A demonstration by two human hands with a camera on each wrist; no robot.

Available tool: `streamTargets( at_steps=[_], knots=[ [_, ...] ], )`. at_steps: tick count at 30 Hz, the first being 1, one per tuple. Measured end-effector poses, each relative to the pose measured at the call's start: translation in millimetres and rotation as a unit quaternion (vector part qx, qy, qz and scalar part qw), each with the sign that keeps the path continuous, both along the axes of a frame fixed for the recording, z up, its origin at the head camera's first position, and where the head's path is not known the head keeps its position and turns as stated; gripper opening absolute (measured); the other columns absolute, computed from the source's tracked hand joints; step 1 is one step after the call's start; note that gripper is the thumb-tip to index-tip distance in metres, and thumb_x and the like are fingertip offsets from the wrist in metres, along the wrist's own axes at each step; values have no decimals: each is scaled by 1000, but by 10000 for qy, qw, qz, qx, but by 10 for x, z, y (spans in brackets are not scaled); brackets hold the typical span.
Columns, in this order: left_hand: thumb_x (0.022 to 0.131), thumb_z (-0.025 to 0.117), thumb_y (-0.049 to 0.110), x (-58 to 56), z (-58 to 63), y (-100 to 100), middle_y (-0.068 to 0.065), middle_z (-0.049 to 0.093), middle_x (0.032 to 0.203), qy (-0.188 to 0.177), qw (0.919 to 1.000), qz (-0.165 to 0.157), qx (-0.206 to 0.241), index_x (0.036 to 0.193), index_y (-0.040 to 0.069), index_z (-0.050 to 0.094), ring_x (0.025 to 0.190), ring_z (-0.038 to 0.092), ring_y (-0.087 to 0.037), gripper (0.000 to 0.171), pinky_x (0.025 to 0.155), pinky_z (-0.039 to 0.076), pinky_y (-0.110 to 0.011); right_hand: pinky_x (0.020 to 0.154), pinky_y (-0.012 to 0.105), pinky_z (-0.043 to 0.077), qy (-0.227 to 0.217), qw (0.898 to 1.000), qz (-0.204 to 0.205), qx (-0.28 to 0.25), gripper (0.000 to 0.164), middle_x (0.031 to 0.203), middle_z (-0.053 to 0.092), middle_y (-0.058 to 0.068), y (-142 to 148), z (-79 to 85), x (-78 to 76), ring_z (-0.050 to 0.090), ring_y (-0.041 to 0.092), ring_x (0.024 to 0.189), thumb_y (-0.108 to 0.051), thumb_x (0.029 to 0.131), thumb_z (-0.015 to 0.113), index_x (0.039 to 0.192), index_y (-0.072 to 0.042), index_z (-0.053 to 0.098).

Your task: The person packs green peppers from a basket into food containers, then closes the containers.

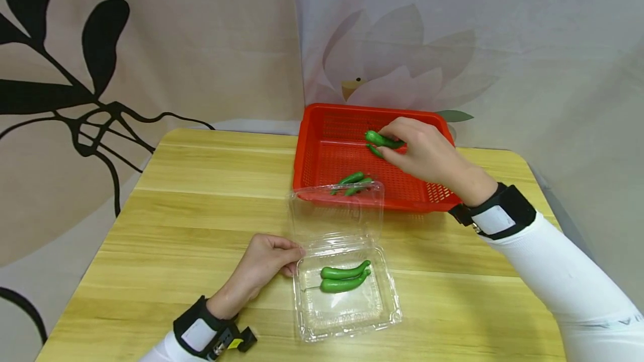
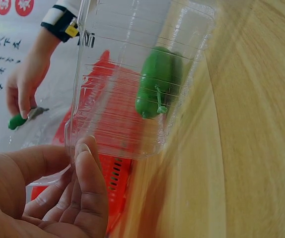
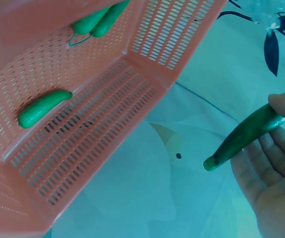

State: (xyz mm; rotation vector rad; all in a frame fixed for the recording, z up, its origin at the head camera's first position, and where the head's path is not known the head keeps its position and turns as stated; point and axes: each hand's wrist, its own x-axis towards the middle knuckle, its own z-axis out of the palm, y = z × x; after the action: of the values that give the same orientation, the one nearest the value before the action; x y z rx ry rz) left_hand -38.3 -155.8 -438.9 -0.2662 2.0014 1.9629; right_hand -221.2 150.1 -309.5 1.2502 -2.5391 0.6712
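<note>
My right hand point(image 1: 425, 149) pinches a green chili pepper point(image 3: 244, 136) between thumb and fingers, over the red basket point(image 1: 372, 109). Below it another green pepper point(image 3: 45, 108) lies on the basket's bottom. Two more peppers point(image 3: 100, 22) lie together at the basket's near side, partly behind the raised clear lid point(image 1: 334, 217) in the head view. In front of the basket, the hinged clear plastic box point(image 1: 347, 331) is open on the table. My left hand point(image 1: 266, 261) pinches its left edge near the hinge. Inside it two green peppers point(image 1: 344, 284) lie side by side.
A light wooden table point(image 1: 211, 194) carries both containers. The basket stands at the table's back edge, against a printed cloth point(image 1: 226, 43) with dark plant shapes and a pale flower. The box's lid leans over the basket's front rim.
</note>
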Motion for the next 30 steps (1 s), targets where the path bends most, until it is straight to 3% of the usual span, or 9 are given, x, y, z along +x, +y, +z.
streamTargets(
  at_steps=[8,18,21,24,27,30],
  knots=[
    [91,77,0,-1,-12,8,-19,73,78,-8,10000,29,1,100,-14,75,58,65,-14,17,57,60,-25,72,36,53,288,9984,278,-400,22,95,68,6,65,0,159,59,18,86,1,86,84,104,-2,73],
    [91,77,1,-5,-16,4,-20,73,78,31,10000,15,7,101,-13,76,58,65,-14,18,57,60,-26,74,35,56,629,9935,724,-611,28,98,70,7,73,-45,431,63,18,89,-1,82,85,107,0,72],
    [91,78,1,-5,-17,3,-20,73,79,30,10000,12,20,101,-13,75,59,65,-14,18,57,60,-25,73,36,57,608,9922,851,-680,21,99,71,6,59,-76,523,63,19,90,-14,93,81,107,-1,72],
    [91,77,0,-5,-19,3,-20,73,79,33,10000,9,33,101,-14,75,59,65,-14,17,57,60,-25,74,36,58,602,9913,944,-693,32,101,71,5,43,-122,604,65,20,92,-33,105,65,107,-2,73],
    [91,77,0,-5,-20,2,-19,73,79,17,10000,5,38,101,-14,75,59,65,-14,18,57,60,-25,74,36,59,599,9908,1007,-671,46,103,71,5,28,-170,680,65,19,93,-44,108,53,107,-2,73],
    [91,77,0,-3,-18,-2,-19,73,78,3,10000,15,30,101,-14,75,58,65,-14,18,57,60,-25,76,35,60,574,9904,1087,-638,49,105,72,5,7,-220,761,65,19,95,-45,108,51,107,-2,73]
  ],
)
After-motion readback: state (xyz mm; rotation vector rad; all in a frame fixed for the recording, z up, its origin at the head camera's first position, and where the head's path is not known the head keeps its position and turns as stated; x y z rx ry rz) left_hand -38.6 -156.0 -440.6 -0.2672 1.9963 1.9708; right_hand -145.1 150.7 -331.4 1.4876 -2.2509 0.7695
